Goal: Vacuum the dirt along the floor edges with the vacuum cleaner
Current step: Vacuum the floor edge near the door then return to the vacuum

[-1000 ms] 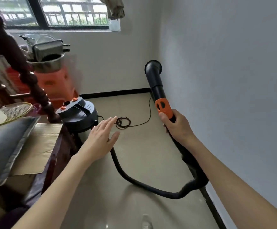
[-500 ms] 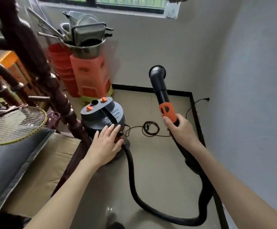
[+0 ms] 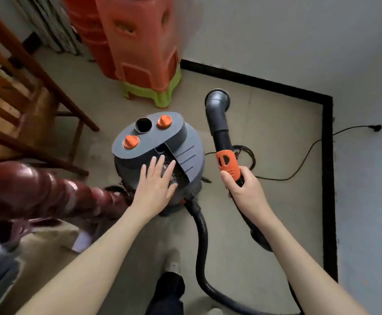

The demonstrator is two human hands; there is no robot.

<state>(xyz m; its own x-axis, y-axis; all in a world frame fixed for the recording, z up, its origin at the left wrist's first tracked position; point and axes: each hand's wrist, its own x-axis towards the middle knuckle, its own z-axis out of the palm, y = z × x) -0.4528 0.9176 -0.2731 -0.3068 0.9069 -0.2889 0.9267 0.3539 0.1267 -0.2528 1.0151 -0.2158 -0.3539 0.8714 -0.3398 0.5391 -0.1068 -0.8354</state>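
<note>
The vacuum cleaner [image 3: 160, 160], a round grey canister, stands on the tiled floor [image 3: 276, 137] out from the corner where the black skirting [image 3: 326, 178] turns. Its lid carries two orange knobs [image 3: 164, 121] and an open round port [image 3: 143, 125]; no brand name, label or lettering can be read on it.

The left hand [image 3: 156, 186] lies flat on the canister's top with fingers straight and spread, gripping nothing. The right hand [image 3: 242, 187] is curled round the black wand [image 3: 219, 123] just below its orange collar [image 3: 227, 162], the wand's flared nozzle [image 3: 217, 98] pointing toward the far wall. The collar shows only moulded cut-outs and ribs, no writing.

A ribbed black hose [image 3: 200, 246] leaves the canister's near side and loops across the floor toward the near edge. A thin power cord [image 3: 299, 169] trails from a coil beside the wand toward the right-hand wall.

Stacked orange and green plastic stools [image 3: 144, 53] stand by the far wall, a wooden chair [image 3: 26, 87] to the left.
</note>
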